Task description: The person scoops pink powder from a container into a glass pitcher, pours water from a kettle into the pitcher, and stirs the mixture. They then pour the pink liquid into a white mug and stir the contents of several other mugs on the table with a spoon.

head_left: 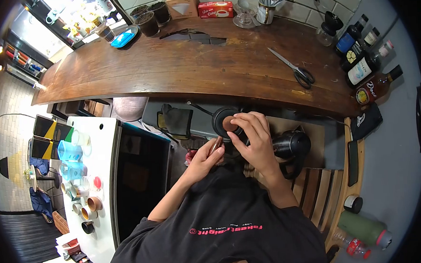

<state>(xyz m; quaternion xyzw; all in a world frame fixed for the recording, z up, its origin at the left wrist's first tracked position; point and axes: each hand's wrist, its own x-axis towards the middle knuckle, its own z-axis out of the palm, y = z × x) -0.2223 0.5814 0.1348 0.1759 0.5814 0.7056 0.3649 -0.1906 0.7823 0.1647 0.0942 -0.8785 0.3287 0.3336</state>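
Observation:
My right hand (252, 135) pinches a round, flat brown disc (228, 124) between thumb and fingers, over a round black dish-like thing (218, 126) with a long thin arm (200, 108) reaching up to the left. Just left of it, my left hand (205, 159) is closed on a small brown piece (216, 144), mostly hidden by its fingers. Both hands are close together in front of my chest, below the counter's front edge. A black kettle (287, 145) stands right of my right hand.
Ahead runs a wooden counter (178, 69) bearing scissors (295, 70), a red box (215, 10), a blue tray (124, 37) and several bottles (362, 71). At left, a white table (101, 185) holds several cups. A green bottle (363, 228) lies at right.

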